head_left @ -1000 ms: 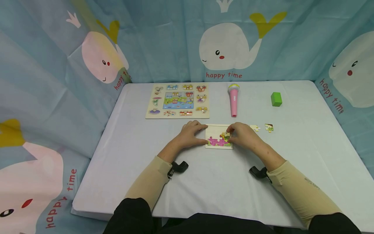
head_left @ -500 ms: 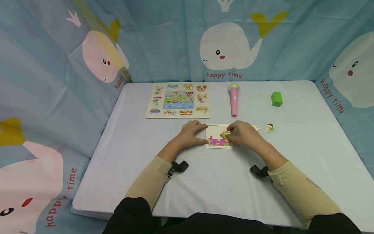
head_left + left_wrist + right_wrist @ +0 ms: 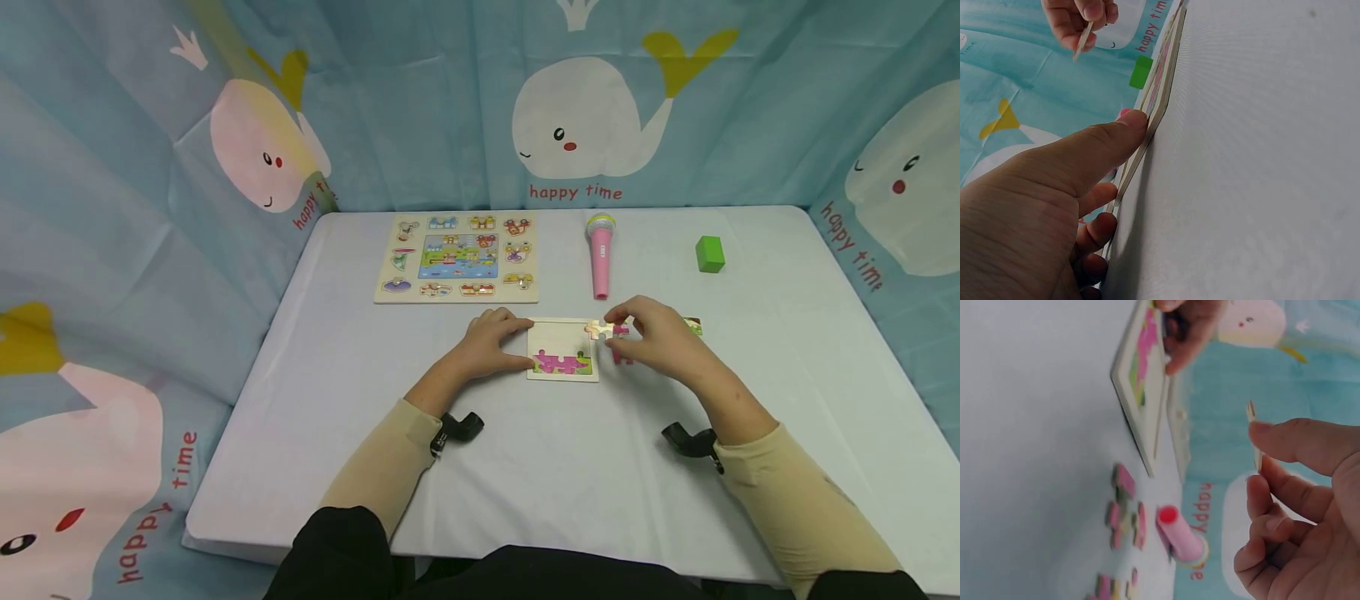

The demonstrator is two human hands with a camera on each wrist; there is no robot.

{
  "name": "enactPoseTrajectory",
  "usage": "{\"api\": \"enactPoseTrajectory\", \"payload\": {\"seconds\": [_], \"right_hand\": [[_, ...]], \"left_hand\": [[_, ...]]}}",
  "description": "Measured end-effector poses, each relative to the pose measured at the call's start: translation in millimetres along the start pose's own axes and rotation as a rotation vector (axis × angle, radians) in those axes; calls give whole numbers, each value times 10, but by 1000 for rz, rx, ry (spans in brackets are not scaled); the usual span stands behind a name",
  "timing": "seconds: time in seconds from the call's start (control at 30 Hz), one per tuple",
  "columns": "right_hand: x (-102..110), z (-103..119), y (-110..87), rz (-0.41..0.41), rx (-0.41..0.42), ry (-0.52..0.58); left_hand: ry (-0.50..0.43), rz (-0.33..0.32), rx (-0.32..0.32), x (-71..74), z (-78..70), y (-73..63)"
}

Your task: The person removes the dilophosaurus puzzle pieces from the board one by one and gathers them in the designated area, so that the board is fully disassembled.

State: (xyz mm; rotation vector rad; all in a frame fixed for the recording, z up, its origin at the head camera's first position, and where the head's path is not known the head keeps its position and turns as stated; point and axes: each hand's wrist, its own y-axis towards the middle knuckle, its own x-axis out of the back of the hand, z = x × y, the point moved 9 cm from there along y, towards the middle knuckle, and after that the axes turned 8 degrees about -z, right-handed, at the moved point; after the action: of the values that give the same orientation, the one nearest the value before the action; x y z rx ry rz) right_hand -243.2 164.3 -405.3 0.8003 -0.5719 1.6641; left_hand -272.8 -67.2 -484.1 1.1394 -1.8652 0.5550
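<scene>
In the head view my left hand (image 3: 491, 342) holds a small wooden puzzle tray (image 3: 558, 330) by its left side, thumb at the near corner and index finger at the far one. Pink and green puzzle pieces (image 3: 558, 363) fill the tray's near part; bare wood shows above them. My right hand (image 3: 656, 337) pinches a thin puzzle piece (image 3: 1254, 440) between thumb and fingertips, raised over the tray's far right corner. Below that hand, loose pink puzzle pieces (image 3: 1125, 481) lie on the table. Another loose piece (image 3: 693, 325) shows partly behind the right hand.
A larger wooden peg puzzle board (image 3: 381, 287) lies at the back left. Right of it are a pink toy microphone (image 3: 601, 262) and a green block (image 3: 709, 254). A blue whale-print curtain (image 3: 420, 125) hangs along the table's back and left sides.
My right hand has lifted the puzzle piece away from the tray's right side and shifted up and to the right. Loose pieces beneath it now show. The left hand stays put.
</scene>
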Motion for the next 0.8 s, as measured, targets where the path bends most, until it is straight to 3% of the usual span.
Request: {"api": "enactPoseTrajectory", "payload": {"seconds": [0.37,0.8], "right_hand": [[363,-148,-178,-68,-10,-12],[583,-500,-348,-97,-71,-81]], "left_hand": [[-11,-7,0,3,-5,-7],[-9,-12,-4,4,-8,-6]]}}
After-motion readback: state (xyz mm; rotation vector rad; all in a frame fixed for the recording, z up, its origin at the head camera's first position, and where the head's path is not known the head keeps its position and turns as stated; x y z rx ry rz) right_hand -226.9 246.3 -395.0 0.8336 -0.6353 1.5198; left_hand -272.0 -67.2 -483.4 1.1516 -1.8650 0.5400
